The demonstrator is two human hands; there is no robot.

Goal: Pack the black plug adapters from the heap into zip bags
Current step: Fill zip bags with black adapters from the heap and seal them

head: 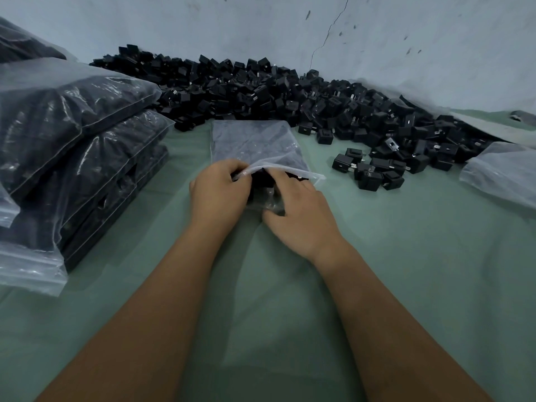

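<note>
Head view shows the heap [290,103] along the wall behind a part-filled zip bag [255,146] on the desk [406,256], its mouth pinched apart by left hand [219,190], right hand [298,213] apparently seating adapters inside.

Dim, flat light (wide-angle bending at edges), perhaps slightly soft.

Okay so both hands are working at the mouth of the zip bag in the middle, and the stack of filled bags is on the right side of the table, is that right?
Not quite. In the head view the stack of filled bags sits on the left. Both hands, left and right, are at the zip bag mouth.
</note>
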